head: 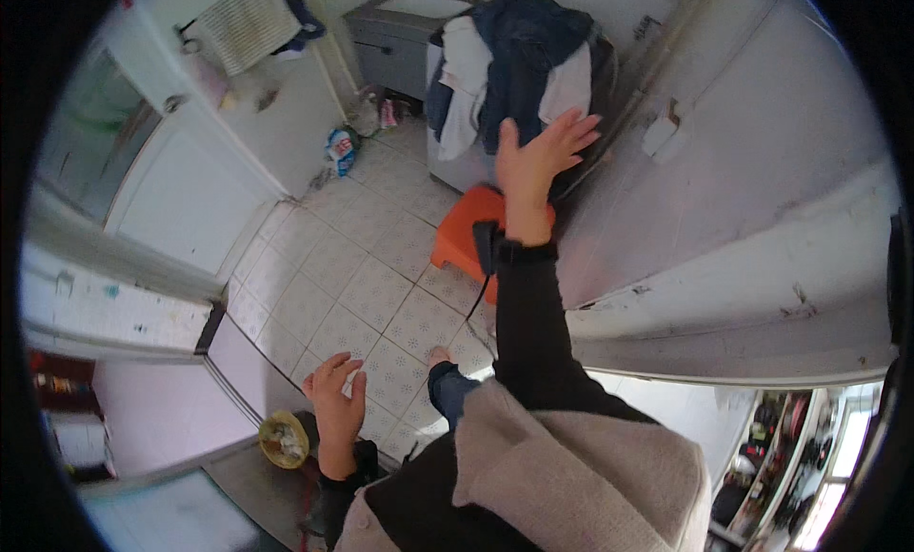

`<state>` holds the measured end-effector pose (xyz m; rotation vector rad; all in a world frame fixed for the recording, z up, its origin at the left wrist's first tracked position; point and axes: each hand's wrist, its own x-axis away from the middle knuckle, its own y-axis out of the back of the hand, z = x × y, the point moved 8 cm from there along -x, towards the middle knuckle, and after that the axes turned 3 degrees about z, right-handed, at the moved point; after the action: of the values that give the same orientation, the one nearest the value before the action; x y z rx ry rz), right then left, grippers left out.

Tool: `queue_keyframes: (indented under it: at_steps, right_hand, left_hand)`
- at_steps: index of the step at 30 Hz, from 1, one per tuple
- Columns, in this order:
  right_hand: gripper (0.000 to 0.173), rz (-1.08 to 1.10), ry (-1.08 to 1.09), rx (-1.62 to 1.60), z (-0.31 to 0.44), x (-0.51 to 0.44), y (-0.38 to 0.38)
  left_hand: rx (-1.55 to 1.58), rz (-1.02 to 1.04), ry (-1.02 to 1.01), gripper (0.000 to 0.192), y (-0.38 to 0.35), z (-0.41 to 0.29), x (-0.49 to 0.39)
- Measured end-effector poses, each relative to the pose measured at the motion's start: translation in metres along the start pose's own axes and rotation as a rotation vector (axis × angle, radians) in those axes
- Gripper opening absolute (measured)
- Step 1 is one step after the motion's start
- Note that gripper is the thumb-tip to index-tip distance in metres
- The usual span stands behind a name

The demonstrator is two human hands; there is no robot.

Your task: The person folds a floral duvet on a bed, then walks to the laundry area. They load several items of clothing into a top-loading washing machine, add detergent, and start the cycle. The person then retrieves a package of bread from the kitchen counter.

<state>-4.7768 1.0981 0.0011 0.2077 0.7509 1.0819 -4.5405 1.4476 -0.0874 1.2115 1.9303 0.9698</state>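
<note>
My right hand [539, 159] reaches forward with its fingers spread, and nothing is in it. In the picture it overlaps the lower part of a heap of dark and white clothes [525, 59]; I cannot tell whether it touches them. The clothes drape over a pale box-shaped appliance [446, 166], perhaps a washing machine. Below that hand stands an orange plastic stool [460, 230], partly hidden by my wrist and a black device on a cord. My left hand [339, 402] hangs at the lower left, fingers apart and holding nothing. Close beside it is a yellowish bowl [275, 441] with pale contents.
A grey cabinet with a white basin [421, 5] stands at the back wall. A blue packet [341, 150] lies on the tiled floor [371, 288]. On the left is a white door [193, 188]; a striped towel [246, 23] hangs beyond it. The wall [714, 195] bounds the right side.
</note>
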Motion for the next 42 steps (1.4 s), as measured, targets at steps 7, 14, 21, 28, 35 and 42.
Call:
queue_keyframes:
  at_steps: [7, 14, 21, 28, 35, 42]
  right_hand:
    - [0.096, -0.311, -0.284, 0.332, -0.066, -0.086, 0.031]
    - [0.089, -0.271, -0.340, 0.668, -0.098, -0.084, 0.028]
    - [0.083, -0.402, -0.229, 0.803, -0.108, -0.079, 0.026]
    - [0.079, -0.423, -0.338, 0.949, -0.116, -0.085, 0.022]
    - [0.081, -0.461, -0.473, 1.206, -0.132, -0.090, 0.023]
    - [0.076, -0.242, -0.910, 1.655, -0.185, -0.098, 0.018]
  left_hand:
    - [0.098, 0.098, -0.042, 0.020, 0.006, 0.038, -0.118]
    - [0.223, 0.364, -0.319, 0.020, -0.012, 0.001, -0.239]
    - [0.422, 0.425, -0.673, 0.020, -0.025, -0.055, -0.383]
    - [0.892, 0.549, -0.503, 0.026, -0.043, -0.097, -0.541]
    - [1.027, 0.598, -0.329, 0.033, -0.100, -0.168, -0.680]
    - [0.843, 0.480, -0.333, 0.033, -0.157, -0.208, -0.905]
